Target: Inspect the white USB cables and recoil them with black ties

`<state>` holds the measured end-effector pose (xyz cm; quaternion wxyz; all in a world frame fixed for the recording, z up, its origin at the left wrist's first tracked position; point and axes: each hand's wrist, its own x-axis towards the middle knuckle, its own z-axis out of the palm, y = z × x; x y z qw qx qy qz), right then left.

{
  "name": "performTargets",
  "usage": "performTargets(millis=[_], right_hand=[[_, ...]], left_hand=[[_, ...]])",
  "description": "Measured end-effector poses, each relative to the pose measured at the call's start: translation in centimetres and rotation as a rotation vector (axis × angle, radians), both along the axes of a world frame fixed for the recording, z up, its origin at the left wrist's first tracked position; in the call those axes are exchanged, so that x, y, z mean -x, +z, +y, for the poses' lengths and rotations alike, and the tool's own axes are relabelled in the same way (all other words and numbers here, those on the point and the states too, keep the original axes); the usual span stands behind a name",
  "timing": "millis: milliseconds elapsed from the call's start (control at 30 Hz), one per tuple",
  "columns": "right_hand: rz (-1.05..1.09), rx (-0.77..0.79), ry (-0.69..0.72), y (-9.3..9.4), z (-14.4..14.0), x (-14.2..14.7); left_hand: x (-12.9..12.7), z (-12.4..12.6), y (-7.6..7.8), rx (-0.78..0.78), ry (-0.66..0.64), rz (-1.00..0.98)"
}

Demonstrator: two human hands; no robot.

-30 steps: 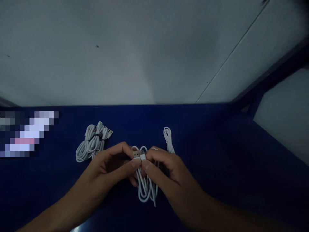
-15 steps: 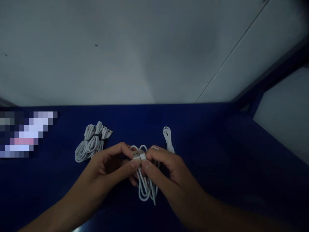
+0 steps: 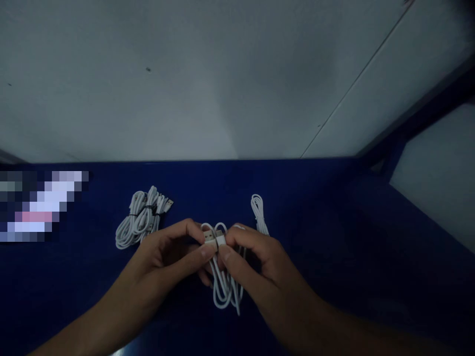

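Observation:
A white USB cable (image 3: 221, 291) hangs in loops between my two hands, above the blue table. My left hand (image 3: 166, 257) is closed, its thumb and index finger pinching the cable near a flat metal USB plug (image 3: 210, 236). Closed on the same cable, my right hand (image 3: 256, 262) pinches beside the smaller plug (image 3: 219, 234) at the other end. The two plugs sit side by side and point away from me. My fingers hide part of the coil behind them.
Several coiled white cables (image 3: 139, 217) with black ties lie in a pile at the left. Another white cable coil (image 3: 257, 207) lies beyond my right hand. A pale wall (image 3: 185, 99) rises behind the blue table (image 3: 326, 217). A blurred-out area is at the far left.
The plugs have tilted very slightly between my fingertips. Both hands keep their hold in nearly the same place.

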<state>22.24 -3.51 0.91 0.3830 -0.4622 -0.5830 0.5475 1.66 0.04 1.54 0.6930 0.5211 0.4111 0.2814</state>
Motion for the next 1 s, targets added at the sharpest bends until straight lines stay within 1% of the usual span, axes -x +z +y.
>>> performTargets(millis=[167, 300, 533, 800, 1000], right_hand=[[0.005, -0.023, -0.002, 0.02, 0.01, 0.02], [0.001, -0.012, 0.001, -0.05, 0.08, 0.05], [0.018, -0.025, 0.003, 0.02, 0.20, 0.14], [0.025, -0.022, 0.004, 0.17, 0.14, 0.16], [0.004, -0.023, 0.006, -0.04, 0.23, -0.03]], left_hand=[[-0.20, 0.06, -0.06, 0.022, 0.010, -0.019], [-0.22, 0.15, -0.07, 0.032, 0.030, -0.018], [0.04, -0.14, -0.02, 0.031, 0.023, -0.007], [0.00, 0.10, 0.03, 0.031, 0.004, -0.007], [-0.03, 0.00, -0.21, 0.019, 0.040, -0.003]])
